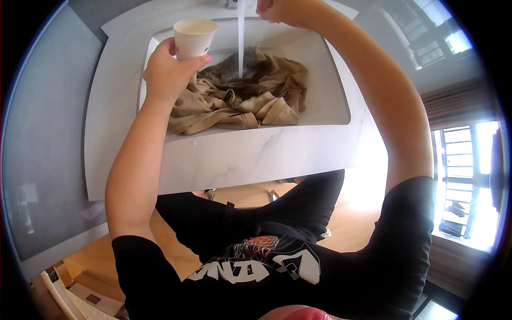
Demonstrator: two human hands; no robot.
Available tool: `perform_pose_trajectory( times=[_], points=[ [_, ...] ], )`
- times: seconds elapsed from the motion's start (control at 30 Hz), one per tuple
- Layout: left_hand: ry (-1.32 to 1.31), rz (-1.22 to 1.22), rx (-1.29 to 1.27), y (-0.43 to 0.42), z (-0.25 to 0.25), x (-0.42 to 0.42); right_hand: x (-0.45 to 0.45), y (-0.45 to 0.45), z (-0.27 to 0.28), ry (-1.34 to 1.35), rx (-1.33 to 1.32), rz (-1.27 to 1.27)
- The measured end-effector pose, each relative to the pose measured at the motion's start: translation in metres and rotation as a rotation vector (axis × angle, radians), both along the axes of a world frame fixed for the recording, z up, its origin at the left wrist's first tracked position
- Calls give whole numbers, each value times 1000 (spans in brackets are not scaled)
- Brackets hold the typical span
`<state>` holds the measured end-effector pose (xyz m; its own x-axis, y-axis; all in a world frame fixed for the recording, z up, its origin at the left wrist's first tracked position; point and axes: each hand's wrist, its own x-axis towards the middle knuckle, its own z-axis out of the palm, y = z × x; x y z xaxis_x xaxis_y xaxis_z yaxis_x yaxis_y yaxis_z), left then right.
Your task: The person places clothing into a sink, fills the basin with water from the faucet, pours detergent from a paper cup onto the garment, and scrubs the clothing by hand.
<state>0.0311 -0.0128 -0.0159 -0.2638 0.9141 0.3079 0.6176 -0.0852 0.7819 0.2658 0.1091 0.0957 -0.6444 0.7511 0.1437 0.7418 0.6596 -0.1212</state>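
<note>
My left hand (169, 70) is wrapped around a white paper cup (194, 38), held upright over the left side of the sink (332, 101). Beige-brown cloth (240, 98), seemingly a garment, lies crumpled in the basin, darker where wet. A stream of water (241, 40) falls onto it from above. My right hand (282, 12) is at the top edge of the view, just right of the stream. Its fingers are curled together, and whatever they may hold is hidden.
A pale marbled counter (266, 149) surrounds the sink, its front edge close to my body. Part of a metal fitting (231, 4) shows behind the stream. A grey panel (48, 133) stands at the left, and a barred window (461, 181) is at the right.
</note>
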Motion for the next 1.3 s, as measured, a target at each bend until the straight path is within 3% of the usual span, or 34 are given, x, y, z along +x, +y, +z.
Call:
perform_pose_trajectory(
  times=[0.3,0.4,0.8,1.0,1.1,1.2,1.3],
  points=[
    [-7,-10,-1,-1,2,2,-4,0,-14,-63,-4,53],
    [-23,-22,6,-1,2,2,-5,-4,-11,-92,-119,-73],
    [-10,-26,52,1,1,0,-5,10,-41,-59,-76,71],
    [21,9,34,-2,5,3,-1,-2,-40,30,-164,32],
    [16,18,26,-2,5,4,2,-23,-20,85,-345,-170],
    [3,18,17,-2,5,3,13,-21,-37,267,-355,-95],
    [-2,16,11,-3,8,5,13,-25,-36,123,-454,-107]
  ],
)
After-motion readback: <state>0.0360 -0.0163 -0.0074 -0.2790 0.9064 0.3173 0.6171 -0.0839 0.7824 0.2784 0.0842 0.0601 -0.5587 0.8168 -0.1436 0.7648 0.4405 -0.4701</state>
